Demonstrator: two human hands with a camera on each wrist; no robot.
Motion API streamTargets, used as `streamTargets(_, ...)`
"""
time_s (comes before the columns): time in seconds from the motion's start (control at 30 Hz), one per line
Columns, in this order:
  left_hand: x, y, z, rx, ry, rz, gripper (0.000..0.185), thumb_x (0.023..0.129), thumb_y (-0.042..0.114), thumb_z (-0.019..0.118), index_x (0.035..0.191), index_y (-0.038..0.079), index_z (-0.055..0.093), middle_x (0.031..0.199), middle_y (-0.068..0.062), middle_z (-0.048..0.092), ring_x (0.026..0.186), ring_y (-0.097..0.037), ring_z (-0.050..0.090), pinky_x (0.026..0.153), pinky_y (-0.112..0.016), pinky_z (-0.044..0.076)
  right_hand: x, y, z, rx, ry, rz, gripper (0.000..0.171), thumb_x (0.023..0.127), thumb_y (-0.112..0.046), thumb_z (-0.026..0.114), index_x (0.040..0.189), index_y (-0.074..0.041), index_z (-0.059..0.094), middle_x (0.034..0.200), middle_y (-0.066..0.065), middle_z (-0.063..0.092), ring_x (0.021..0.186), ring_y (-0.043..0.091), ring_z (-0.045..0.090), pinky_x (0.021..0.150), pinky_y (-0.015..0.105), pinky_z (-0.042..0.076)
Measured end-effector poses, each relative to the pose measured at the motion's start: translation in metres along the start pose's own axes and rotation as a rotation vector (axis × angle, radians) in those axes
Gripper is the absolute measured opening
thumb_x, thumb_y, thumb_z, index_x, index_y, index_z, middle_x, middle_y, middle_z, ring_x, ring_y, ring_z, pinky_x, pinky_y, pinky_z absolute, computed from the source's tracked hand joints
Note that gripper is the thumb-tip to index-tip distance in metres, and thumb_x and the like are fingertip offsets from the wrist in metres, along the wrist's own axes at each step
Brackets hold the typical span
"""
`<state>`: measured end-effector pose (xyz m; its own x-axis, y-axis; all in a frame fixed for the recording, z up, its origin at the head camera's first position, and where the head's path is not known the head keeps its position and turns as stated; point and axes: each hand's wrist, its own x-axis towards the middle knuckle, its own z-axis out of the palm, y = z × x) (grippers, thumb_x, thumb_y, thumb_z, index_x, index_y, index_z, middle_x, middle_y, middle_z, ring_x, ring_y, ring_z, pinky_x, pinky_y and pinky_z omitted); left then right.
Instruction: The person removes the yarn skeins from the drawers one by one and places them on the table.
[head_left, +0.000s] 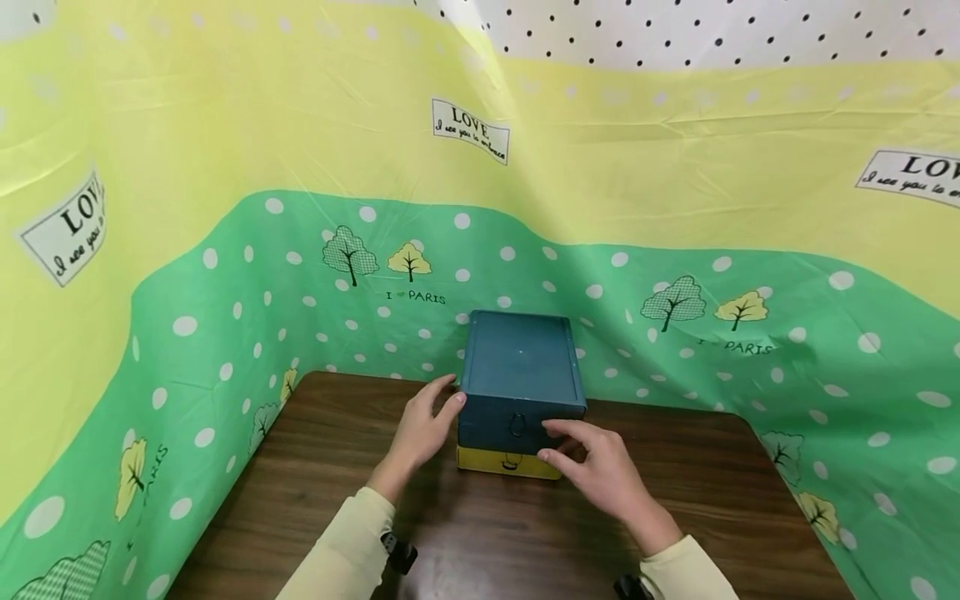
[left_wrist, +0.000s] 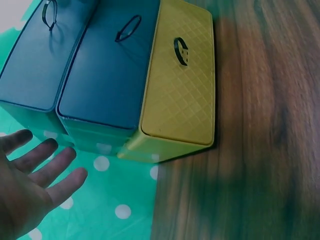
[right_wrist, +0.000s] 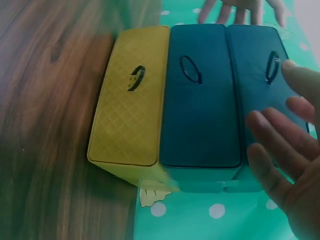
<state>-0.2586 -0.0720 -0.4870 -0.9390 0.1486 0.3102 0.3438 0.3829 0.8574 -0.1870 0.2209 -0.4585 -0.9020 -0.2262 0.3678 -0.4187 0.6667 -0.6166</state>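
Note:
A small drawer box [head_left: 519,367] stands at the far edge of the brown table [head_left: 315,467]. It has a dark teal body, teal drawer fronts [left_wrist: 105,75] [right_wrist: 200,115] with ring pulls, and a yellow bottom drawer [head_left: 498,461] [left_wrist: 177,85] [right_wrist: 132,115]. My left hand [head_left: 426,427] [left_wrist: 35,185] lies open by the box's left front corner, fingers straight. My right hand [head_left: 600,471] [right_wrist: 285,165] reaches to the drawer fronts at the lower right with spread, straight fingers and holds nothing. All drawers look closed.
A green and yellow printed cloth [head_left: 225,275] with white dots and trees hangs as a wall round the left, back and right of the table. Bare wood [head_left: 487,542] lies between the box and me.

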Motion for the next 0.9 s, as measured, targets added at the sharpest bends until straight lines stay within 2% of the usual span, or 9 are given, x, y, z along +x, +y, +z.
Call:
streamTargets(0.1,0.003,0.003,0.003,0.004,0.003,0.0,0.056,0.105,0.048,0.054,0.151,0.017,0.051,0.141,-0.006,0.061,0.127,-0.027,0.06,0.104,-0.051,0.049,0.001,0.001,0.005,0.0,-0.015,-0.04,0.044,0.088,-0.03,0.082,0.13,-0.023,0.071,0.122,-0.001,0.073,0.084,0.005,0.069,0.065,0.024,0.055)
streamTargets(0.27,0.005,0.01,0.006,-0.008,-0.001,-0.024,0.059,0.104,0.051,0.054,0.153,0.019,0.049,0.142,-0.007,0.06,0.126,-0.027,0.06,0.102,-0.052,0.05,0.005,0.002,0.01,0.003,-0.015,-0.07,0.046,0.088,-0.031,0.082,0.132,-0.024,0.069,0.123,-0.002,0.072,0.085,0.004,0.068,0.063,0.024,0.053)
streamTargets(0.53,0.01,0.016,0.015,-0.002,0.011,-0.073,0.066,0.102,0.058,0.052,0.156,0.02,0.044,0.135,-0.005,0.061,0.116,-0.023,0.061,0.096,-0.048,0.052,0.007,0.001,0.02,0.05,-0.025,-0.069,0.045,0.088,-0.032,0.082,0.132,-0.026,0.07,0.123,-0.002,0.072,0.085,0.005,0.069,0.063,0.024,0.054)
streamTargets(0.9,0.02,0.017,0.018,0.0,0.036,-0.104,0.059,0.102,0.057,0.054,0.15,0.023,0.049,0.121,-0.002,0.063,0.104,-0.018,0.061,0.087,-0.043,0.053,0.009,0.0,0.029,0.081,-0.024,-0.099,0.042,0.09,-0.033,0.079,0.131,-0.026,0.07,0.124,-0.004,0.07,0.085,0.006,0.069,0.064,0.023,0.055)
